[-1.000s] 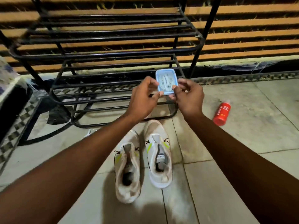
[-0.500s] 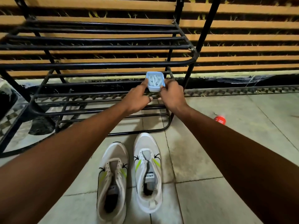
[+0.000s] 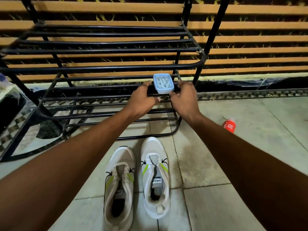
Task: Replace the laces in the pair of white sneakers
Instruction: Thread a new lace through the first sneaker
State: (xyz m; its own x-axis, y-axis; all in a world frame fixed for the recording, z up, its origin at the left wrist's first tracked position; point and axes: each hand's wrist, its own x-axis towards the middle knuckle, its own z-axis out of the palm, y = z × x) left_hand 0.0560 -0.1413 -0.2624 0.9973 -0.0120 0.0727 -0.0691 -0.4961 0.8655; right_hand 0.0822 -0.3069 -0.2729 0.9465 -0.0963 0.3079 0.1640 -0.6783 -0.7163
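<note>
Blue box [image 3: 163, 84] of white laces on rack [image 3: 106, 69] shelf, left hand [image 3: 143, 99] and right hand [image 3: 184, 99] gripping its sides; sneakers [image 3: 136, 180] on floor, tongue label "SPEED"; red bottle [image 3: 229, 126], writing unclear

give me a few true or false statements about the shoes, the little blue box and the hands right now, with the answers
1. The blue box sits at the shoe rack, between the two hands. True.
2. The white sneakers stand on a rack shelf. False: they are on the tiled floor in front of the rack.
3. Neither sneaker has laces threaded. True.
4. The red bottle is upright beside the left hand. False: it lies on the floor to the right, beyond the right hand.
5. The box holds white laces. True.
6. The right hand holds a sneaker. False: it is at the box.
</note>
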